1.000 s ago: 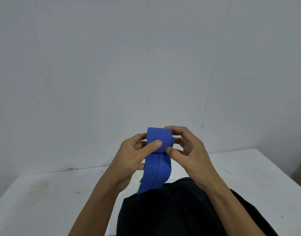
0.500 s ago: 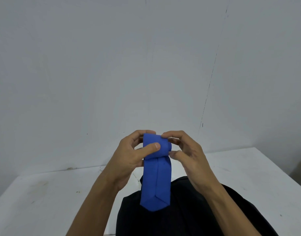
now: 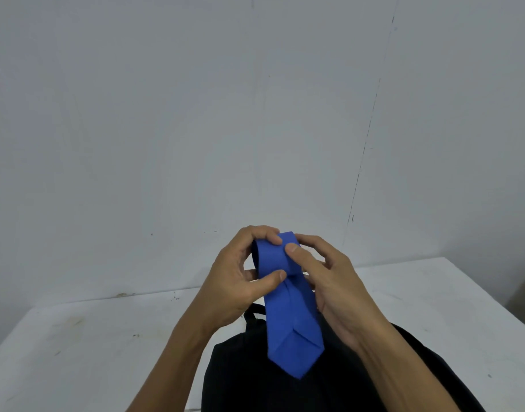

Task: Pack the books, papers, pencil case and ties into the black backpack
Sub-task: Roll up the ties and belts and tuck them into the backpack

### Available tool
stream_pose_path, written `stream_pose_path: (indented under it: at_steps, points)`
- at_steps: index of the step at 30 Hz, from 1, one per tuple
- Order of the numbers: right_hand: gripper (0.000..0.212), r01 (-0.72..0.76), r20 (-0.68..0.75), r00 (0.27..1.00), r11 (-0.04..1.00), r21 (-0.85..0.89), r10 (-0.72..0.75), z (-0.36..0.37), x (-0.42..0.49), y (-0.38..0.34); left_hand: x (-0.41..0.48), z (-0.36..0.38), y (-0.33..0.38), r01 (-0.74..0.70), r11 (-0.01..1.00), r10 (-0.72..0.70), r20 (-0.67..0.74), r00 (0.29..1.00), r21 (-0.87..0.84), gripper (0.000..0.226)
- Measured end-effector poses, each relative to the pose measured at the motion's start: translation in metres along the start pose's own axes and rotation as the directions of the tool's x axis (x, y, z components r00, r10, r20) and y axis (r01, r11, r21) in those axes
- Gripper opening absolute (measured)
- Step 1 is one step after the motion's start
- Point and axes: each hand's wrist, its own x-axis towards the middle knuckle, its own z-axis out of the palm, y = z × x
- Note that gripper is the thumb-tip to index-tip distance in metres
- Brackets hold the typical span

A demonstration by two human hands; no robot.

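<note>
Clamped in left grip (image 3: 231,282) and right grip (image 3: 337,281), fingers curled round rolled upper end: blue tie (image 3: 291,322), pointed end hanging over black backpack (image 3: 243,382) on white counter (image 3: 77,346).

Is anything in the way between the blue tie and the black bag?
Nothing visible. The left hand and right hand hold the blue tie over the black backpack; I cannot tell if it's unzipped.

White surface (image 3: 91,346), scuffed and stained.
Black backpack (image 3: 243,379) rests on it at the near edge.
</note>
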Motion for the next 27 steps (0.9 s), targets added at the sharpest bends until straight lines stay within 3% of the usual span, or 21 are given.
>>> stream_pose_path:
  at_steps: [4,9,11,13,17,21,27]
  points:
    - [0.029,0.006,0.005,1.0,1.0,0.011,-0.006,-0.002,-0.001,0.002,-0.002,0.002,-0.001,-0.049,0.99,0.048,0.009,0.999,0.132,0.039]
    - [0.034,0.042,0.002,0.999,0.997,0.061,-0.042,-0.004,0.0,0.003,-0.006,0.006,0.003,-0.069,0.958,0.074,-0.008,0.997,0.277,0.064]
    - [0.039,0.073,-0.01,0.997,0.996,0.051,-0.072,-0.006,0.001,0.003,-0.007,0.007,0.005,0.043,0.981,-0.031,-0.067,0.997,0.19,0.069]
    - [0.044,0.106,-0.012,0.994,0.994,0.03,-0.106,-0.008,0.003,0.004,-0.008,0.009,0.008,0.209,0.976,-0.202,-0.113,0.973,0.06,0.058]
    - [0.05,0.162,0.034,0.986,0.985,-0.053,-0.161,-0.012,0.004,0.008,-0.006,0.01,0.012,0.43,0.901,-0.433,-0.057,0.899,-0.063,0.051]
    - [0.041,0.219,0.071,0.975,0.964,-0.152,-0.21,-0.015,0.004,0.01,-0.002,0.006,0.015,0.489,0.864,-0.497,-0.057,0.866,-0.12,0.055]
    - [0.038,0.241,0.116,0.968,0.952,-0.19,-0.222,-0.021,0.004,0.015,-0.002,0.009,0.018,0.494,0.869,-0.495,-0.055,0.867,-0.039,0.059]
